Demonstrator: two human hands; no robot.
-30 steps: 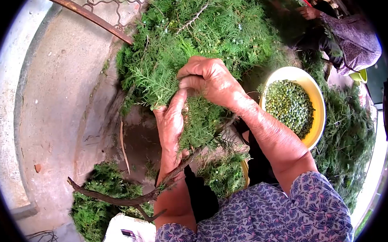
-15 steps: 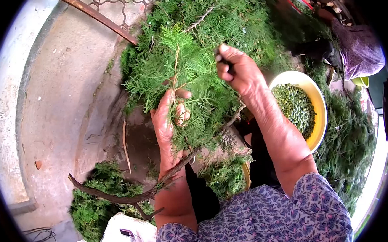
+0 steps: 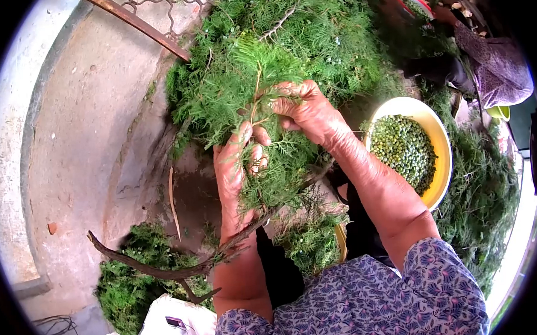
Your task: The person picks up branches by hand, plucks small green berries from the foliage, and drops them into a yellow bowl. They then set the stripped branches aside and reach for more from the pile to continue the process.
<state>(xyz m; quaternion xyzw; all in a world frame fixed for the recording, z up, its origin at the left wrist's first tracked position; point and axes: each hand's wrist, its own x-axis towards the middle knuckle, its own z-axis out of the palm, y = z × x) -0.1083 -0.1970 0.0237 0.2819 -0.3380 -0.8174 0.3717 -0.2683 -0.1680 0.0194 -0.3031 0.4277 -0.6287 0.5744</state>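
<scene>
My left hand (image 3: 238, 160) is wrapped round the stem of a leafy green branch (image 3: 285, 149), whose thick bare brown end (image 3: 159, 273) runs over my left forearm. Closed at the upper part of this branch, my right hand (image 3: 302, 109) pinches among its twigs; the fingertips are partly hidden by leaves. Beside my right forearm stands a yellow bucket (image 3: 442, 160) holding many small green berries (image 3: 402, 152). A large heap of cut greenery (image 3: 335, 39) lies beyond my hands.
Another person (image 3: 495, 71) sits at the right, near a red-rimmed bowl (image 3: 414, 5). More greenery lies at the lower left (image 3: 135, 281) and right (image 3: 479, 200). A rusty bar (image 3: 136, 23) crosses the upper left. A white sack (image 3: 173, 327) is at the bottom.
My right hand has moved left and down onto the branch, from just right of it. The held branch and my left hand have shifted slightly.
</scene>
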